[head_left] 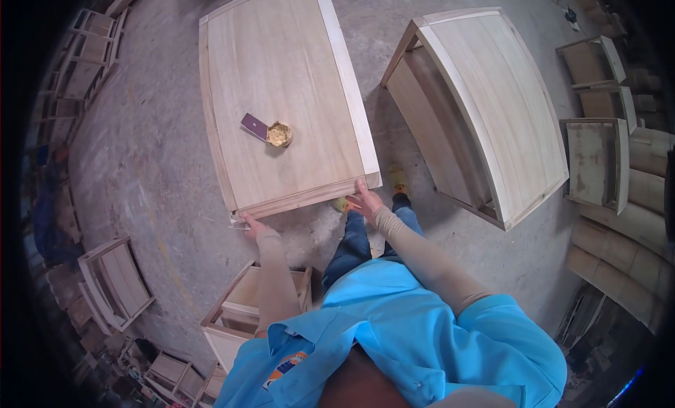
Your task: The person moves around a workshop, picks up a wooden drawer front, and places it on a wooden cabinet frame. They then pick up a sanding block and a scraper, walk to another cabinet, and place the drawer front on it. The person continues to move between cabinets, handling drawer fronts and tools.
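Note:
Before me stands a pale wooden cabinet [288,77] with a flat panelled top. My left hand [253,229] is closed at its near left corner, and a thin light-coloured strip beside those fingers is too small to identify. At the near right corner, my right hand [364,200] grips the edge, thumb on the top and fingers lower down. Lying on the panel are a dark purple flat rectangular piece [253,126] and, touching it, a lump of yellowish putty-like paste [279,134].
A second wooden cabinet [485,105] stands tilted-looking to the right, its side open. By my left forearm is a small wooden drawer box [239,306]. More wooden frames [116,285] line the left, and drawers [598,158] the right. The floor [155,169] is grey concrete.

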A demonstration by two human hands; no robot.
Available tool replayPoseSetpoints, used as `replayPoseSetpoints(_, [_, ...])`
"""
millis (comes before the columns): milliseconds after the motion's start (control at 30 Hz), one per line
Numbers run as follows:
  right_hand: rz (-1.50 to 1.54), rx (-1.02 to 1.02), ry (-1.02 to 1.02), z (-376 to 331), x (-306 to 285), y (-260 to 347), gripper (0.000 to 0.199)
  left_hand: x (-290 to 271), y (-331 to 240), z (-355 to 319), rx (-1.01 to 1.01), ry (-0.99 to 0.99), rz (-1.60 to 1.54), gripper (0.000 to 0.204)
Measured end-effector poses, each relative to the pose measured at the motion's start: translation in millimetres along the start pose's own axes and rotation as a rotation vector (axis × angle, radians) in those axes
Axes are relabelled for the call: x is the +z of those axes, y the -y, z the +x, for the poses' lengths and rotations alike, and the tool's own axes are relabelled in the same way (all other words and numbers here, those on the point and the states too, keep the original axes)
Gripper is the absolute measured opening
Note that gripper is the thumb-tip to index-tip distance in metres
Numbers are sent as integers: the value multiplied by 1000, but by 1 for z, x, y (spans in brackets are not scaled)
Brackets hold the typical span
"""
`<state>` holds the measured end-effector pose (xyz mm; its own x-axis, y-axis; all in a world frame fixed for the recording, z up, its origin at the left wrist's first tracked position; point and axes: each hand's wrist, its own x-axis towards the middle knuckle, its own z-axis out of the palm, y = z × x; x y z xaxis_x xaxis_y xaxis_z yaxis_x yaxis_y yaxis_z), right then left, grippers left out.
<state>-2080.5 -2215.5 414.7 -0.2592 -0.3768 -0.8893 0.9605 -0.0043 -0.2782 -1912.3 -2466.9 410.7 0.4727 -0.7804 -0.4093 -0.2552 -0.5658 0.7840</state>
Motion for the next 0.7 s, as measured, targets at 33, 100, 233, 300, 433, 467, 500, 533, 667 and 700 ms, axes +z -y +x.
replayPoseSetpoints(33, [108,-25,-20,6,7,0,65,-5,0,1,-164,128,-49,55])
replayPoseSetpoints(100, [290,-109,-79,14,19,-7,67,-6,4,1,-217,260,-169,55])
replayPoseSetpoints(233, [376,-158,-106,11,39,-6,64,-2,6,2,-298,448,-229,55])
replayPoseSetpoints(300, [458,-237,-128,22,41,-16,64,-3,3,1,-288,494,-281,56])
replayPoseSetpoints(433, [494,-302,-168,28,39,-20,64,-5,8,12,-331,609,-314,53])
replayPoseSetpoints(467, [476,-281,-168,29,37,-20,64,-5,7,14,-337,640,-318,52])
replayPoseSetpoints(500, [474,-271,-167,30,35,-19,65,-5,8,15,-359,669,-302,50])
replayPoseSetpoints(533, [467,-253,-159,32,33,-20,66,-6,9,16,-349,669,-300,50])
replayPoseSetpoints(667, [352,-191,-189,40,31,-23,65,-9,22,33,-370,670,-309,50])
replayPoseSetpoints(700, [379,-272,-127,40,28,-22,63,-8,24,32,-349,686,-321,50])
